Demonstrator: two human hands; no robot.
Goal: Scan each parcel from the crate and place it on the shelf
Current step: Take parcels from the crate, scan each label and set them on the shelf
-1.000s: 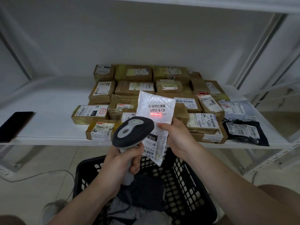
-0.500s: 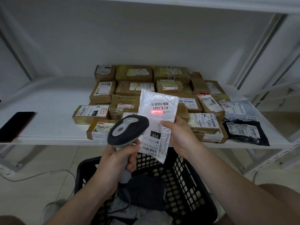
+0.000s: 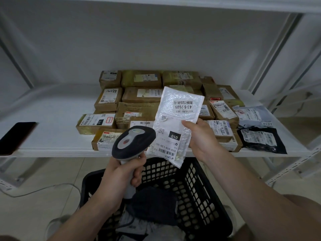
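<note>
Shelf [image 3: 52, 119] behind | red light gone from parcel [image 3: 175, 119] | right hand [image 3: 199, 140] pinches its right edge | left hand [image 3: 121, 173] grips scanner [image 3: 133, 141]

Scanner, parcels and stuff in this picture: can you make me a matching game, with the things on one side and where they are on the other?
Things:
1. scanner
2. white parcel
3. dark phone
4. black bag

Places:
A. right end of the shelf
B. in the left hand
C. left end of the shelf
D. in the right hand

Pairs: 1-B, 2-D, 3-C, 4-A
</note>
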